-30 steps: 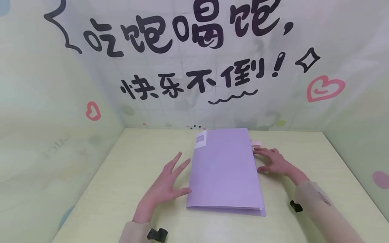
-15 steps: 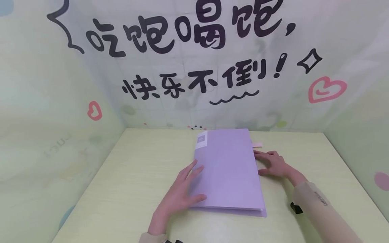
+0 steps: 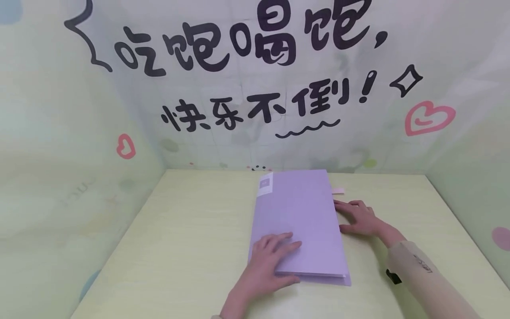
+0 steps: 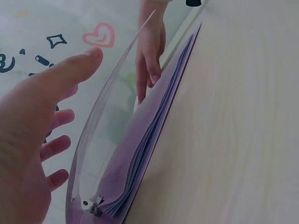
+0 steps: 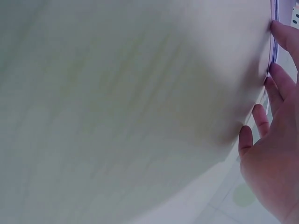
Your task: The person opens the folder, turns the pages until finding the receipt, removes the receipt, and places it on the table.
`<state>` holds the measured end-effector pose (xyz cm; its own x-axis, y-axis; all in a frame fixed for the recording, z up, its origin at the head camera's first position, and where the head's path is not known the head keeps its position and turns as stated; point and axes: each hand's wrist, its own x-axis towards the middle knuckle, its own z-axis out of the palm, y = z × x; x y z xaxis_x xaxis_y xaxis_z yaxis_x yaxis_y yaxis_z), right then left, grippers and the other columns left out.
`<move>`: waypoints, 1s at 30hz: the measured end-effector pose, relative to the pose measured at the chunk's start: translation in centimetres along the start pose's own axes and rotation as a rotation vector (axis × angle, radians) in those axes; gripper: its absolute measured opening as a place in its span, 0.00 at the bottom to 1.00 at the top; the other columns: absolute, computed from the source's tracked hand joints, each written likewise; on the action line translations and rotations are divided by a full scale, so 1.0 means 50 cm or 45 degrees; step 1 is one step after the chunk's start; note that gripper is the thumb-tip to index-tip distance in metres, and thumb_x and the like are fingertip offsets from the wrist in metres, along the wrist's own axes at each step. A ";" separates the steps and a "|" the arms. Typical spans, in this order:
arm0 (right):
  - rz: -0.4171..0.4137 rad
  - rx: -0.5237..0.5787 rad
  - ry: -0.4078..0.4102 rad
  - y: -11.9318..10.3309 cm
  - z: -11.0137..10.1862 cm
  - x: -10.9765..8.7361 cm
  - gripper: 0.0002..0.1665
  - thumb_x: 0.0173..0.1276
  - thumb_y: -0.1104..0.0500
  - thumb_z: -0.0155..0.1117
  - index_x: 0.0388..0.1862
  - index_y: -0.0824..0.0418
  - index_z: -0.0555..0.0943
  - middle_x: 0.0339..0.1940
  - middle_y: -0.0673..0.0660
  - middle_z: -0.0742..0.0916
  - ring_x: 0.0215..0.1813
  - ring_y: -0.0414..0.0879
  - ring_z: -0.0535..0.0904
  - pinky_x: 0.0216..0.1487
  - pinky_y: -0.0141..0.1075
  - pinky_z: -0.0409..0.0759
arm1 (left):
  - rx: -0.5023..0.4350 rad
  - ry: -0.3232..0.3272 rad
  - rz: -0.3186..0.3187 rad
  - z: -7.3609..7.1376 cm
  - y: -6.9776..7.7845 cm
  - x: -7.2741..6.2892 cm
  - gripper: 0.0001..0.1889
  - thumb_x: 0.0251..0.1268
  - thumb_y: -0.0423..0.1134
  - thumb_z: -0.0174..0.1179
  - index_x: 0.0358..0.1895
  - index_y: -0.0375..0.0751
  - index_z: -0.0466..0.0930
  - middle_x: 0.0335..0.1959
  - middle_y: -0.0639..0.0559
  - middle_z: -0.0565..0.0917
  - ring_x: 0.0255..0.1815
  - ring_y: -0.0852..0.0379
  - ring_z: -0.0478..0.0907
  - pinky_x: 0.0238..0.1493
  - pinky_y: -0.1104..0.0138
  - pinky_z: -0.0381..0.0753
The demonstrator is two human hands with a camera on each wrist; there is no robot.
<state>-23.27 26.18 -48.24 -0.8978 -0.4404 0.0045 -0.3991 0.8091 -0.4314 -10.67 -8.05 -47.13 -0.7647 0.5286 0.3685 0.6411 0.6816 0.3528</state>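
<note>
On the pale tabletop (image 3: 191, 230), a lavender document folder (image 3: 296, 212) lies with the left hand (image 3: 264, 267) over its near left corner, fingers spread apart, perhaps to keep it from shifting. Seen from the left wrist, the cover (image 4: 88, 130) stands off the page stack (image 4: 152, 130); from the right wrist, the right hand (image 5: 275, 149) sets parted fingertips against the folder's edge, seemingly to steady it.

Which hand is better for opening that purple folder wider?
Probably the right. The right hand is at the right edge of the purple folder, where the left wrist view shows it gaping. The left hand is at the near left corner, away from that edge.
</note>
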 end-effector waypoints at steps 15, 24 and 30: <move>0.000 -0.022 0.043 -0.002 0.012 -0.002 0.44 0.63 0.41 0.66 0.75 0.54 0.65 0.73 0.60 0.74 0.67 0.68 0.63 0.55 0.62 0.63 | -0.032 0.160 -0.012 0.017 0.022 0.003 0.22 0.46 0.49 0.76 0.49 0.62 0.86 0.47 0.62 0.77 0.52 0.63 0.70 0.54 0.63 0.69; -0.031 -0.039 0.080 0.002 0.021 -0.002 0.43 0.63 0.44 0.66 0.74 0.55 0.65 0.73 0.61 0.74 0.67 0.70 0.63 0.56 0.64 0.64 | -0.178 0.199 -0.012 -0.015 0.022 0.002 0.21 0.47 0.44 0.76 0.49 0.58 0.87 0.47 0.60 0.79 0.50 0.61 0.71 0.52 0.65 0.70; -0.009 -0.037 0.055 0.003 0.023 -0.003 0.45 0.62 0.42 0.66 0.75 0.54 0.64 0.75 0.61 0.72 0.67 0.69 0.62 0.57 0.65 0.62 | -0.199 0.228 0.024 -0.034 0.014 -0.003 0.22 0.47 0.42 0.76 0.49 0.57 0.86 0.47 0.60 0.80 0.51 0.60 0.73 0.54 0.66 0.75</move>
<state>-22.98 25.91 -49.36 -0.9019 -0.4294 0.0468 -0.4101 0.8173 -0.4047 -10.02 -8.51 -45.46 -0.7379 0.4329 0.5177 0.6679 0.5784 0.4684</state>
